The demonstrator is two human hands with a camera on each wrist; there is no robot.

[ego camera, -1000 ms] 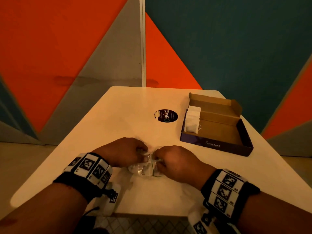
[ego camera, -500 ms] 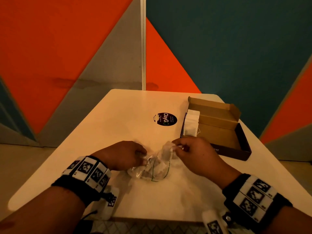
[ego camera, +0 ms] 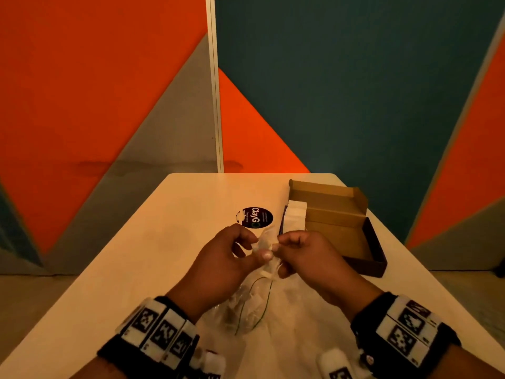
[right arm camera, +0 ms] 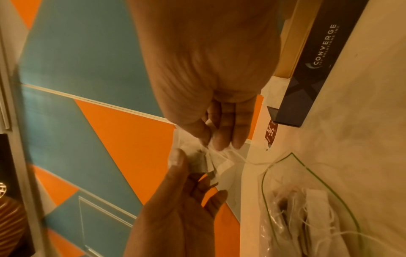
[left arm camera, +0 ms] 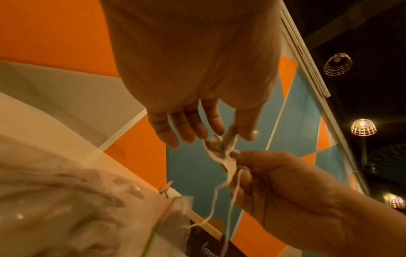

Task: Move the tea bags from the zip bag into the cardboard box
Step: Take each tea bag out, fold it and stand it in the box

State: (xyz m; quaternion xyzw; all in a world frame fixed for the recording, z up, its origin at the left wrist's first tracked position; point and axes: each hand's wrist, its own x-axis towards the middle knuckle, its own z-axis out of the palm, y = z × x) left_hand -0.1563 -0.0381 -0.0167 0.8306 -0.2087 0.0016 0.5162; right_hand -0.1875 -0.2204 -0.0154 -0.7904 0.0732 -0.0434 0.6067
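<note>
A white tea bag (ego camera: 264, 239) hangs above the table, pinched from both sides. My left hand (ego camera: 258, 246) grips it between thumb and forefinger, and my right hand (ego camera: 280, 243) pinches its other end. In the left wrist view the tea bag (left arm camera: 222, 149) is crumpled, and its strings trail down toward the zip bag (left arm camera: 66, 208). The clear zip bag (ego camera: 246, 310) lies open on the table under my hands with more tea bags (right arm camera: 314, 213) inside. The cardboard box (ego camera: 341, 214) stands open to the right, with several tea bags (ego camera: 295, 217) stacked at its left end.
A round black sticker (ego camera: 254, 217) is on the table (ego camera: 136, 269) just left of the box. Orange, grey and teal wall panels stand right behind the table's far edge. The table ends close to my wrists.
My right hand pulled a tea bag out of the zip bag and lifted it. My left hand let go of the zip bag, rose, and took hold of the same tea bag.
</note>
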